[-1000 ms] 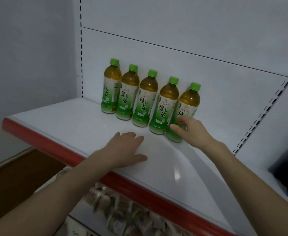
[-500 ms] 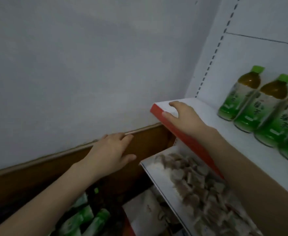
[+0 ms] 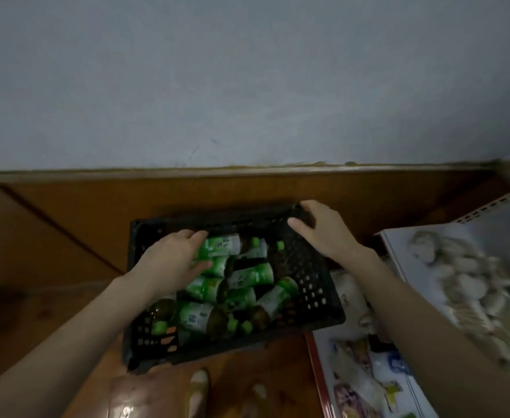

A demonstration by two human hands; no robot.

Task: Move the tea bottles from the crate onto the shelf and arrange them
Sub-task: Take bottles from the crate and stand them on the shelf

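Black plastic crate (image 3: 311, 285) with latticed walls, set on the brown wooden floor (image 3: 52, 236) near the foot of the pale grey wall (image 3: 247, 86). Holds a jumble of tea bottles (image 3: 247, 276), all lying on their sides in a heap, green caps and green-and-white labels pointing different ways, amber tea showing at the shoulders. Left hand (image 3: 172, 260) reaching down inside at the far left end, palm down, fingers laid over the far bottle (image 3: 223, 244) and thumb tucked beneath its label; seems to be a grip round that bottle, though motion blur softens the fingertips. Right hand (image 3: 326, 236) at the far right corner of the crate, fingers curled over the rim, thumb against the inner face of the wall, holding the crate's edge. Both forearms bare, coming in from the lower corners. Just right of the crate, two low shelf tiers: upper tier (image 3: 394, 247) heaped with pale wrapped packets (image 3: 473, 282), lower tier with a red front strip (image 3: 317, 372) and printed packs. Toe of a light shoe (image 3: 199, 390) on the floor, near the crate's near wall.
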